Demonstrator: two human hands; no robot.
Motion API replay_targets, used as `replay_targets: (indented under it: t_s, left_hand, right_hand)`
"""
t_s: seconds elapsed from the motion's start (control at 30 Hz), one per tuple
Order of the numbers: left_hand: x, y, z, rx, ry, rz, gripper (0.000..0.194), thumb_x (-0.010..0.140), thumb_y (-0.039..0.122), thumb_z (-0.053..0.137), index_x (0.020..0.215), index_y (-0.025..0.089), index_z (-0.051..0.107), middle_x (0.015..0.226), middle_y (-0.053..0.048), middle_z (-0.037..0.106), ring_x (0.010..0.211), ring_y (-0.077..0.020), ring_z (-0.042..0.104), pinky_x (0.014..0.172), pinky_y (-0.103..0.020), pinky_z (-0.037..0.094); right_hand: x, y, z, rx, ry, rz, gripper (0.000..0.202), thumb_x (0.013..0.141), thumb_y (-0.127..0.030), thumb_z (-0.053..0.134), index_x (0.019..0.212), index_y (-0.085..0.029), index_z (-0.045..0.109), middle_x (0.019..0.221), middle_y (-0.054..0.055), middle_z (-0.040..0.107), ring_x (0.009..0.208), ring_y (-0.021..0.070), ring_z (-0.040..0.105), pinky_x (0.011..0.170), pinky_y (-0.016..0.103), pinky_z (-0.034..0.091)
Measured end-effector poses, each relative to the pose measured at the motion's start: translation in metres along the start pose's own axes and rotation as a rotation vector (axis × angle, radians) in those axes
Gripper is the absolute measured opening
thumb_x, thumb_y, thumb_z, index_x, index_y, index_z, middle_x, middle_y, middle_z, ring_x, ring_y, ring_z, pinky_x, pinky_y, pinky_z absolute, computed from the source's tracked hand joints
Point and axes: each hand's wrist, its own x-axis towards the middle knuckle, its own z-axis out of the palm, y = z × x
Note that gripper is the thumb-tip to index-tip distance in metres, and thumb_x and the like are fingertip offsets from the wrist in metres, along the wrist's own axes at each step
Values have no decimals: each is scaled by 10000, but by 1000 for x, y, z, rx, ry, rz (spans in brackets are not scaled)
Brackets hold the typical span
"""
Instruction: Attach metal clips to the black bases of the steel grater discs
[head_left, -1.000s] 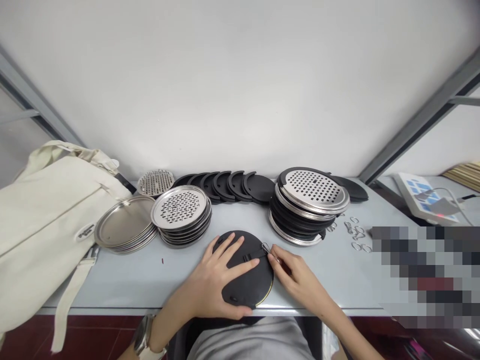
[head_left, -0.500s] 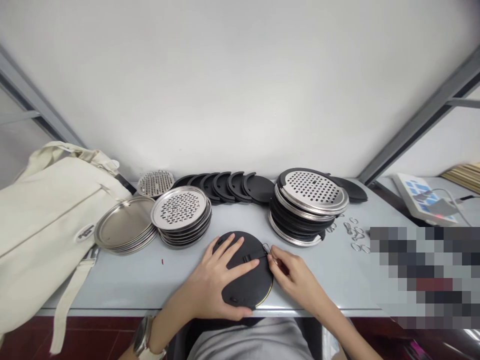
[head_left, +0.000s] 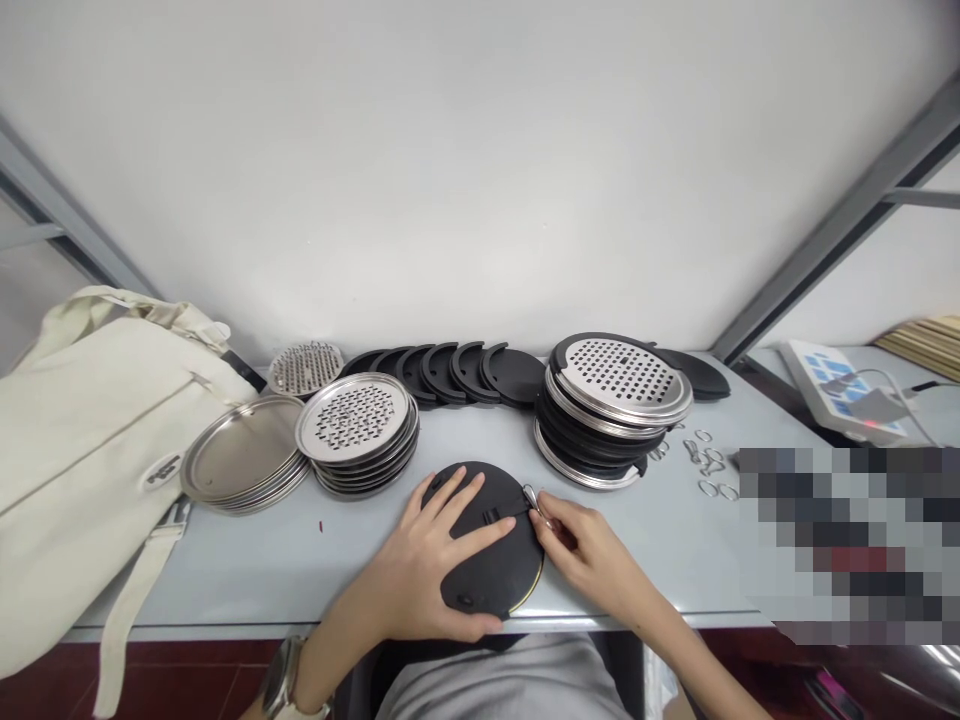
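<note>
A round black disc lies on the table in front of me, with a small black tab near its middle and a thin yellowish line along its lower right rim. My left hand rests flat over its left part, fingers spread and thumb at the near edge. At the disc's right edge my right hand pinches a small looped metal clip between thumb and fingers. The clip's loop reaches over the rim; its lower end is hidden by the fingers.
Stacks of perforated metal grater plates and plain metal plates stand left, beside a cream backpack. Black discs overlap along the wall. A grater-topped stack stands right, near loose metal rings and clips.
The metal clip has turned slightly in my right fingers at the disc's edge. My left hand stays spread on the disc. The whole view has shifted a little.
</note>
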Motion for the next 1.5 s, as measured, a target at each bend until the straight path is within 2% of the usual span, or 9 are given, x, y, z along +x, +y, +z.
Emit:
replay_targets:
  t_s: [0.27, 0.5, 0.6, 0.7, 0.8, 0.93, 1.0, 1.33, 1.5]
  left_hand:
    - [0, -1, -1, 2, -11, 1, 931, 726, 619, 699, 1508, 308, 300, 1600, -107, 163, 1413, -422, 248, 1111, -634, 187]
    - [1, 17, -7, 26, -55, -112, 1135, 761, 636, 659, 1555, 134, 23, 1593, -130, 179, 1452, -371, 161, 1161, -553, 173]
    - [12, 18, -9, 10, -67, -52, 1140, 764, 665, 643, 1554, 137, 13, 1604, -115, 139, 1465, -353, 119, 1181, -542, 106]
    - [28, 11, -11, -52, -100, 6, 1006, 861, 653, 535, 1554, 153, 4, 1603, -94, 158, 1467, -320, 141, 1178, -504, 160]
    - [42, 5, -12, -76, -109, 9, 782, 945, 503, 492, 1553, 218, 90, 1589, -39, 230, 1466, -293, 161, 1154, -484, 227]
    - [47, 1, -12, -77, -115, 59, 535, 1022, 229, 330, 1534, 260, 174, 1549, -3, 335, 1451, -212, 232, 1148, -471, 224]
    - [46, 1, -11, -80, -101, 57, 516, 1025, 181, 293, 1527, 254, 198, 1533, -13, 368, 1445, -199, 251, 1143, -460, 231]
    - [42, 0, -7, -75, -42, 58, 450, 1046, 228, 306, 1496, 220, 279, 1483, -56, 446, 1425, -213, 300, 1144, -455, 229]
    - [40, 1, -8, -75, -29, 50, 508, 1045, 224, 318, 1530, 215, 167, 1536, -51, 359, 1443, -205, 255, 1158, -441, 216]
  right_hand:
    - [-1, 2, 1, 11, -16, 6, 292, 938, -228, 411, 678, -227, 277, 600, -58, 375, 555, 120, 379, 543, 247, 289]
    - [0, 3, 4, -62, 10, -39, 240, 921, -199, 415, 695, -226, 343, 612, -43, 440, 564, 133, 434, 555, 250, 318]
    - [0, 3, 5, -97, 7, -42, 219, 919, -193, 404, 711, -228, 347, 623, -36, 456, 571, 141, 452, 564, 251, 326]
    - [0, 4, 5, -135, 12, -44, 212, 918, -191, 398, 716, -230, 349, 627, -31, 461, 570, 146, 461, 565, 253, 328]
    - [0, 4, 6, -174, 18, -63, 182, 929, -192, 386, 751, -225, 399, 649, -18, 499, 581, 157, 488, 572, 259, 338]
    - [-1, 5, 8, -212, 22, -85, 143, 952, -197, 366, 867, -212, 481, 688, 3, 563, 600, 172, 530, 588, 267, 365]
    - [-1, 6, 10, -242, 32, -94, 146, 957, -195, 363, 890, -207, 491, 695, 11, 578, 608, 177, 546, 591, 269, 372]
    - [-6, 10, 19, -454, 201, -252, 223, 992, -203, 338, 802, -211, 453, 635, 5, 546, 559, 176, 517, 560, 277, 335]
    - [-7, 7, 18, -461, 212, -253, 227, 989, -195, 346, 784, -213, 443, 615, -6, 524, 539, 167, 501, 550, 274, 324]
